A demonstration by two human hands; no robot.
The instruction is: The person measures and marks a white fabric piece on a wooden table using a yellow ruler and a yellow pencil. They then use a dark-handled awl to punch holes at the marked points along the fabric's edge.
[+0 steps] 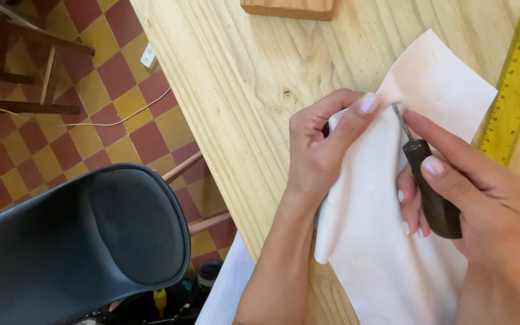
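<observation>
A pale, cream-coloured sheet of leather or cloth lies on a light wooden table. My left hand pinches a fold of the sheet, its forefinger pressed down near the upper edge. My right hand grips a small tool with a dark brown wooden handle. The tool's thin metal tip touches the sheet right beside my left forefinger. The lower part of the handle is hidden inside my palm.
A yellow measuring tape or ruler runs along the table at the right. A wooden block sits at the table's far edge. Left of the table stand a black plastic chair, a wooden stool, and a cable on the checked tile floor.
</observation>
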